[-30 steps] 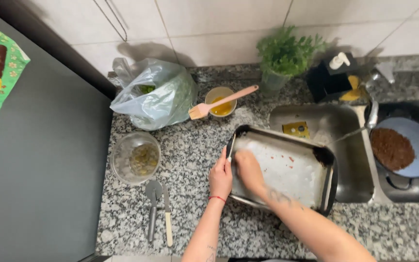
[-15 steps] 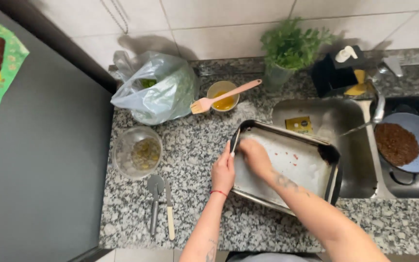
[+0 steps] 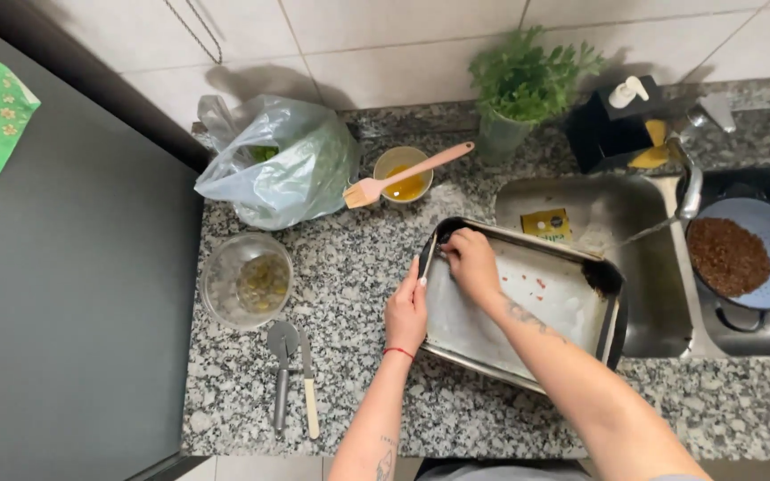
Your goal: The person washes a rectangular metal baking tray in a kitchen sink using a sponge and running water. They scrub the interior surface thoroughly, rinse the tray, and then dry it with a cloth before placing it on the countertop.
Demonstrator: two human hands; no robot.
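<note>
Right hand (image 3: 472,263) inside baking tray (image 3: 572,307), seemingly rubbing

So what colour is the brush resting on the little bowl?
Pale pink brush, lying across the yellow bowl; head view shows it.

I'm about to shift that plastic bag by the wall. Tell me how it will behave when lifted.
The bag is probably floppy: its thin film is crumpled and slumps on the counter. It looks light for its bulk, since mostly air and a little green show through. It may sag or spill if gripped low, because its knotted top looks loose.
</note>
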